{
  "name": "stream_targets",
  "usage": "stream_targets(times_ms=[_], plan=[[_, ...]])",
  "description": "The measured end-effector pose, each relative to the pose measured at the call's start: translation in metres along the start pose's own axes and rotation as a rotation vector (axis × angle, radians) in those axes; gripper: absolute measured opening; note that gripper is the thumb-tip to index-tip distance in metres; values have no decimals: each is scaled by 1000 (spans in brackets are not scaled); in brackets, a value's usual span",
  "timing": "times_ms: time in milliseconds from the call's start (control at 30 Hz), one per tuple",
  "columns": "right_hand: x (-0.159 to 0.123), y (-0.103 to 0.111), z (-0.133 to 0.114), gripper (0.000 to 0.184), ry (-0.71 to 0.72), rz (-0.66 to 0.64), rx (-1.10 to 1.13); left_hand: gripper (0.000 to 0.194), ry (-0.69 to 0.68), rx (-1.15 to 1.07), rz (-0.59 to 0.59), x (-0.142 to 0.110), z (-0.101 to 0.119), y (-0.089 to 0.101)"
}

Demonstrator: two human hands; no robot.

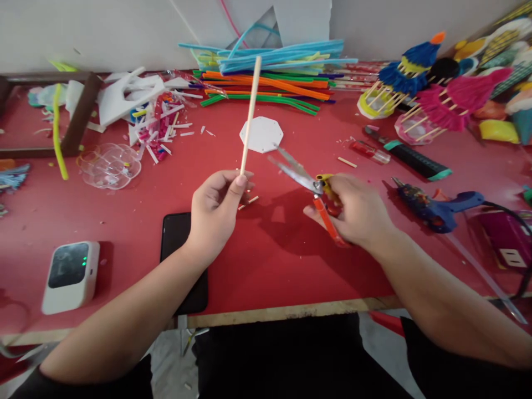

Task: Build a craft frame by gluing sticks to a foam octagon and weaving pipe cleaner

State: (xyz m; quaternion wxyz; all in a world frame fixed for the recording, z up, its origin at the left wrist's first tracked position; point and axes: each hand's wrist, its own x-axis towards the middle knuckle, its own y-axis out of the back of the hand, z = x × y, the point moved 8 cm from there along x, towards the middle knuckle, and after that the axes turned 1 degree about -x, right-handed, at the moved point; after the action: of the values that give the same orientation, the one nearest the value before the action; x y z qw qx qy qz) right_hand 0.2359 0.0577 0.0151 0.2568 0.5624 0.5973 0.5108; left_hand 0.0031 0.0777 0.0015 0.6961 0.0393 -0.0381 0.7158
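Observation:
Pinched between the thumb and fingers of my left hand (220, 208) is a thin wooden stick (251, 113), nearly upright and leaning slightly right at the top. My right hand (359, 210) grips shears (305, 180) with red and yellow handles. Their blades are parted, slightly blurred, and point left toward the stick without touching it. Behind them a white octagonal board (261, 134) lies flat on the red table. Small cut stick pieces (248, 203) lie just beside my left hand. A black phone (177, 233) is partly hidden under my left forearm.
Pipe cleaners (270, 83) are heaped at the back. Stick-and-yarn models (453, 105) stand back right, near a cutter (415, 158) and a blue glue gun (440, 208). To the left are foam scraps (128, 100), a clear plastic tray (110, 166) and a white device (72, 277).

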Motion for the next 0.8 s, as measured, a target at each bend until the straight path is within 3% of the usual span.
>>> stream_targets(times_ms=[133, 333, 467, 633, 767, 800], plan=[[-1, 9, 21, 61, -208, -41, 11, 23, -24, -45, -46, 3, 0, -2], [-1, 13, 43, 59, -181, 66, -291, 25, -73, -12, -130, 2, 5, -11], [-3, 10, 47, 36, -176, 44, -356, 22, -143, 179, -185, -2, 10, -15], [-7, 21, 20, 15, -77, 65, -390, 14, -239, 452, -266, -9, 15, -24], [-18, 47, -32, 10, 269, 345, -184, 13, -404, 666, -364, -20, 22, -38], [-22, 48, -46, 11, 376, 353, -102, 13, -444, 720, -398, -24, 23, -43]])
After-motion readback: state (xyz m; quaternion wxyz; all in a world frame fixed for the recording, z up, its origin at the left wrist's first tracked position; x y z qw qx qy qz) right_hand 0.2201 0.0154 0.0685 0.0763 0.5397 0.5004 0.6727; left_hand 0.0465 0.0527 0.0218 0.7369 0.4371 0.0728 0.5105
